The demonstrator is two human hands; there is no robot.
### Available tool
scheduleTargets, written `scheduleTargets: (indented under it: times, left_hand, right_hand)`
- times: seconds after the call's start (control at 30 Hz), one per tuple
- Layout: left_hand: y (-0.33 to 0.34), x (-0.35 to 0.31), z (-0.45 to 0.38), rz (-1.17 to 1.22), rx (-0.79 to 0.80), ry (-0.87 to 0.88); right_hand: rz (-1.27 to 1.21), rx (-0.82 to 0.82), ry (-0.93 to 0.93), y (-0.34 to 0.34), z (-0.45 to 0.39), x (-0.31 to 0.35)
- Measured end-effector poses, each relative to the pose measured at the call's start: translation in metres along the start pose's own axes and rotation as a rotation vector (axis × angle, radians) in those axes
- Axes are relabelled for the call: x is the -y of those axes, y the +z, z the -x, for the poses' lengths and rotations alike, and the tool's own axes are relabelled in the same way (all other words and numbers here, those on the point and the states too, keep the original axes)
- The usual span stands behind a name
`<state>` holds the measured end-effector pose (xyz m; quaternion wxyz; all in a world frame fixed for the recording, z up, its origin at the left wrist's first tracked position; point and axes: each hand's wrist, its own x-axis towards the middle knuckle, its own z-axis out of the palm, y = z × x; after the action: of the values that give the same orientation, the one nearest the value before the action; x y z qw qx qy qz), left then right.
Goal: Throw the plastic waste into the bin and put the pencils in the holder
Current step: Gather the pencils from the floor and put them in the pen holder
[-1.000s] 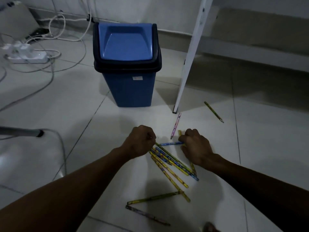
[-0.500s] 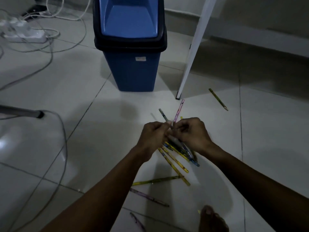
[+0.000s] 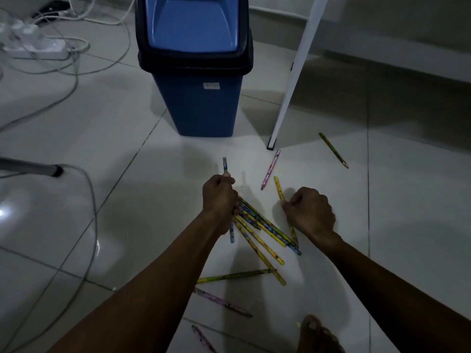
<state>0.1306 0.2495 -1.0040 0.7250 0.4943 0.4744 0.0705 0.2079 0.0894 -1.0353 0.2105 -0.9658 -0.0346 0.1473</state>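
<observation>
1. Purple and green pencils lie nearest on the tiled floor (image 3: 407,225): a purple pencil (image 3: 221,301) by the left forearm and a green pencil (image 3: 235,275) just beyond it, both untouched.
2. Half a second ago the two hands met over the pile; now they have drawn apart. The left hand (image 3: 219,200) is closed around a blue pencil (image 3: 225,165) and seems to grip the ends of several in the yellow pile (image 3: 265,234).
3. The right hand (image 3: 309,212) is curled into a fist on a yellow pencil (image 3: 278,187), which rests against the floor.
4. That split suggests one pencil was passed across, so gathering is underway but far from done.
5. Farther off, a pink pencil (image 3: 270,169) and a stray green pencil (image 3: 333,153) lie near the white leg (image 3: 293,80).
6. Farthest stands the blue bin (image 3: 198,103), lid shut. No holder or plastic waste is in view.
</observation>
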Motion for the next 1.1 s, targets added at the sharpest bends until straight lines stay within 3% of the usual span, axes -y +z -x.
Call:
scheduleTargets:
  times: [0.3, 0.4, 0.5, 0.6, 0.77, 0.9, 1.1]
  left_hand:
    - [0.021, 0.004, -0.005, -0.034, 0.114, -0.038]
    - [0.028, 0.007, -0.006, -0.076, 0.151, -0.054]
    - [0.035, 0.008, -0.005, -0.126, 0.184, -0.045]
    - [0.037, 0.006, -0.006, -0.117, 0.218, -0.012]
    - [0.034, -0.002, -0.015, -0.130, 0.122, 0.007]
    - [0.025, -0.011, -0.023, -0.086, 0.082, -0.018]
    - [0.016, -0.013, -0.030, 0.018, 0.086, -0.069]
  right_hand:
    - [-0.035, 0.044, 0.006, 0.007, -0.005, -0.003]
    - [-0.297, 0.059, -0.016, -0.005, -0.007, 0.005]
    - [-0.647, 0.225, -0.039, -0.012, -0.003, 0.022]
    - [-0.700, 0.334, -0.105, -0.012, 0.000, 0.033]
    - [-0.649, 0.325, -0.026, -0.013, -0.011, 0.038]
    - [-0.366, 0.138, 0.023, 0.002, -0.041, 0.041]
    - [-0.098, 0.118, 0.054, 0.024, -0.065, 0.057]
